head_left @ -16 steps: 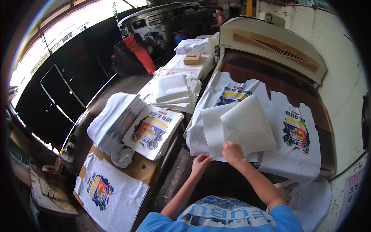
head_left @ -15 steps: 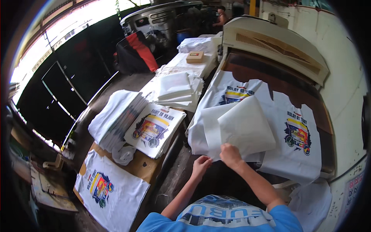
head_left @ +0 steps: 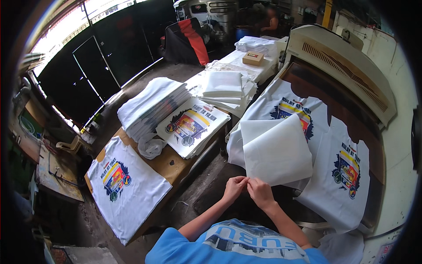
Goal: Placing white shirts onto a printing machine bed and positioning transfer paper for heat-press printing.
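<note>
A large white sheet (head_left: 278, 154), paper-like and blank on its upper face, lies loosely folded over the front of a white printed T-shirt (head_left: 288, 108). At the sheet's near left corner, my left hand (head_left: 234, 189) and my right hand (head_left: 260, 192) meet with fingertips pinched together. Both appear to grip that corner; the exact hold is partly hidden by the fingers. To the right of the sheet, another white printed piece of cloth (head_left: 362, 189) drapes over the machine's front edge.
A beige hooded machine (head_left: 343, 66) with a brown bed stands at the right. Leftward, a wooden table holds a folded shirt stack (head_left: 151, 105), printed sheets (head_left: 190, 127) and a spread printed shirt (head_left: 132, 189). Beyond are white sheets (head_left: 223, 83), a small box (head_left: 253, 58) and a person (head_left: 270, 24).
My right hand has moved left to meet my left hand at the sheet's corner. The sheet's left layer has folded up and over. The view has shifted left, moving the surroundings rightward.
</note>
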`<state>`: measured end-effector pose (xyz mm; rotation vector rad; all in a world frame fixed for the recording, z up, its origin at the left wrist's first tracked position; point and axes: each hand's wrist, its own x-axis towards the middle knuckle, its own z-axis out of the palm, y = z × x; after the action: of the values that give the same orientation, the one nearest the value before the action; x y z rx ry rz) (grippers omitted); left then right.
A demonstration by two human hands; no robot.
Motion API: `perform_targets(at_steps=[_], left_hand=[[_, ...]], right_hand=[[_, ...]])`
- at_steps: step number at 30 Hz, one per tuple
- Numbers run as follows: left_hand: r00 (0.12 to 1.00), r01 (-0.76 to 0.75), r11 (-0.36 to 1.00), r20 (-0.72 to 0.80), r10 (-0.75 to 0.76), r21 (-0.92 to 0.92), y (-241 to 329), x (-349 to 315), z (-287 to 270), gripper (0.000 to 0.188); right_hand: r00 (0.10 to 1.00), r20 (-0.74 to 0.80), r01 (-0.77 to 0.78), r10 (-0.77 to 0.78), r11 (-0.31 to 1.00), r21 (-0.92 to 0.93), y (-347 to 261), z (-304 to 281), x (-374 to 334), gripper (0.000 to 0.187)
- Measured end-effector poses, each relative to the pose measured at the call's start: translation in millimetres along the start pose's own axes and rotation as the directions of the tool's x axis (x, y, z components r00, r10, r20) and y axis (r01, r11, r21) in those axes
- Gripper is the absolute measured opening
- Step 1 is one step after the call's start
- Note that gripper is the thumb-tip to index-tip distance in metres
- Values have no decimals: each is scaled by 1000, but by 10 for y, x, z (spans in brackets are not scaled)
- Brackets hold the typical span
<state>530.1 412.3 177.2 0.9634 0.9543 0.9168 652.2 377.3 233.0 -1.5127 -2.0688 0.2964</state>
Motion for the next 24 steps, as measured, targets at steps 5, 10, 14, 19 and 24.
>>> perform_targets(at_steps=[5,10,14,19,24], left_hand=[[994,53,987,-107,-37,149,22,-97,173,26],[988,40,981,-154,-10,190,150,-362,466,26],[981,31,997,-192,-17,72,144,-538,682,24],[960,-40,998,-278,28,-38,183,-650,807,23],[969,-92,992,-237,69,-88,258,-663,631,27]], right_hand=[[917,49,-395,397,879,267,288,-86,-606,23],[701,437,-462,564,-108,880,435,-280,-823,39],[691,251,-208,677,-146,967,500,-434,-669,19],[647,111,-104,754,-57,993,383,-617,-457,10],[683,-111,-71,722,217,974,116,-758,-155,16]])
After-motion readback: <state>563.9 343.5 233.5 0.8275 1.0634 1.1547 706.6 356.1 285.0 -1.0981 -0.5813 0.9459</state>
